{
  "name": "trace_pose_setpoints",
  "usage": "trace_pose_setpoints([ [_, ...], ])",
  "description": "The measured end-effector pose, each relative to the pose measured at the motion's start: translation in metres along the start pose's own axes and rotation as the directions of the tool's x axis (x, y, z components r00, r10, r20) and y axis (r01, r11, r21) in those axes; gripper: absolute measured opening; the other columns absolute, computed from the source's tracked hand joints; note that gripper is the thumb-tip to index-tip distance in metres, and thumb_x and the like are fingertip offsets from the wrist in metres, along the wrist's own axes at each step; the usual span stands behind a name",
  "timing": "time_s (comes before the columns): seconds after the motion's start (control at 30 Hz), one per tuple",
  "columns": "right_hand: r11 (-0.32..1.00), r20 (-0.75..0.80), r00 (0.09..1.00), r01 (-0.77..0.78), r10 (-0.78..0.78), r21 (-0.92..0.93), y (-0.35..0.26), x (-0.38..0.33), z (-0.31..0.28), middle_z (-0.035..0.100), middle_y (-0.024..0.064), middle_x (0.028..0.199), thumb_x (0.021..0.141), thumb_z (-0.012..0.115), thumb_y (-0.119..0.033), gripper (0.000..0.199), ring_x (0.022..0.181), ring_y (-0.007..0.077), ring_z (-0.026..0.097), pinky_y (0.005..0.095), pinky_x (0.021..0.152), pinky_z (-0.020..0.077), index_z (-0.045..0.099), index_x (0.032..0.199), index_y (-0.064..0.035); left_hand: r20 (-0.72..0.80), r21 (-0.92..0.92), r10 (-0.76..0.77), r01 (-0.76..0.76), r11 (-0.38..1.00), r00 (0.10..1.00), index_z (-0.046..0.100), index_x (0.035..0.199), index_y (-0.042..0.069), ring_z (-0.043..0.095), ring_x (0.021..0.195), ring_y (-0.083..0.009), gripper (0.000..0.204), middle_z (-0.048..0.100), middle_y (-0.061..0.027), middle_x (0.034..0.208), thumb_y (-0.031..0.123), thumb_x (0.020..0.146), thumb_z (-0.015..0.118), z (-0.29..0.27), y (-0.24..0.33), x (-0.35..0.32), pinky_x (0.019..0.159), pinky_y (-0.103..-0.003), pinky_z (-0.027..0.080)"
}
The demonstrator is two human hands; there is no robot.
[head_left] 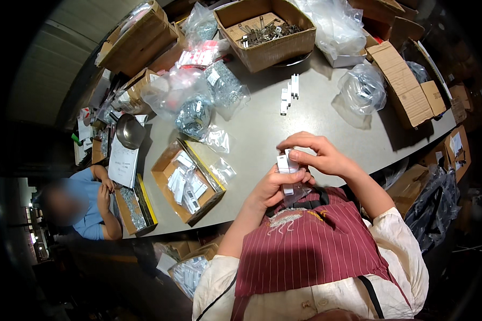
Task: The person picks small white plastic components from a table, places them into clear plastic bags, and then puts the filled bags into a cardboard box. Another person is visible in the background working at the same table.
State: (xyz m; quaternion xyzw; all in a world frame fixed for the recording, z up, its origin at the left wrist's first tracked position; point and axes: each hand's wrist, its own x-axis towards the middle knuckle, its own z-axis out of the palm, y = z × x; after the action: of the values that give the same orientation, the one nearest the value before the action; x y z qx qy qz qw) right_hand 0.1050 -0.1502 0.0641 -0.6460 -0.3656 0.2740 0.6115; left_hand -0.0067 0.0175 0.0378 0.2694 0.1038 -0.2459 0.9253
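Close to my body, my left hand [277, 187] is closed round a few small white boxes [287, 166] standing side by side. My right hand [320, 154] grips the same boxes from the right, its thumb against their upper part. A bit of clear plastic [294, 197] shows below my fingers; whether it is held I cannot tell. Beyond my hands a short row of similar white pieces [285, 100] stands on the grey table [262, 128]. To the left, an open cardboard box [163, 174] holds several loose white boxes [183, 182].
At the far side a carton [276, 53] contains metal parts. Clear bags of hardware [193, 115] lie left of centre, another bag [362, 90] at right beside a flapped carton [404, 85]. A metal pan [129, 131] rests on papers at left, near a person in blue [93, 206].
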Motion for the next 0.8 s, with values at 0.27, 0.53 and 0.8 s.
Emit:
trace_pose_setpoints([
  [0.27,0.881,0.258,0.898,0.415,-0.356,-0.228,-0.005,0.000,-0.012,0.071,0.0145,0.122,0.092,0.075,-0.024,0.030,0.128,0.0347,0.058,0.0491,0.110,0.0440,0.078,0.113,-0.0021,0.113,0.190,-0.001,-0.020,0.982,0.994,0.060,0.123,-0.001,0.069,0.103,-0.0223,0.040,0.067,-0.0098,0.110,0.004,0.086,0.073,-0.018,0.009,-0.002,0.096,-0.037,0.056],
  [0.53,0.922,-0.030,0.962,0.251,-0.271,-0.296,-0.013,-0.008,0.007,0.073,0.0153,0.113,0.091,0.073,-0.009,0.011,0.103,0.0298,0.070,0.0385,0.087,0.0557,0.071,0.091,0.0018,0.000,0.589,0.219,-0.177,0.789,0.976,0.067,0.123,-0.005,0.062,0.107,-0.0134,0.033,0.065,-0.0072,0.122,0.013,0.095,0.071,-0.008,0.022,-0.017,0.092,-0.028,0.049],
  [0.8,0.946,-0.230,0.936,0.210,-0.268,-0.248,-0.014,-0.001,0.026,0.073,0.0118,0.099,0.091,0.074,-0.004,0.009,0.087,0.0200,0.072,0.0315,0.077,0.0590,0.071,0.093,0.0036,-0.121,0.659,0.789,-0.546,0.517,0.602,0.070,0.115,-0.008,0.070,0.099,-0.0182,0.017,0.074,-0.0134,0.109,0.001,0.100,0.066,-0.010,0.001,-0.026,0.091,-0.031,0.056],
])
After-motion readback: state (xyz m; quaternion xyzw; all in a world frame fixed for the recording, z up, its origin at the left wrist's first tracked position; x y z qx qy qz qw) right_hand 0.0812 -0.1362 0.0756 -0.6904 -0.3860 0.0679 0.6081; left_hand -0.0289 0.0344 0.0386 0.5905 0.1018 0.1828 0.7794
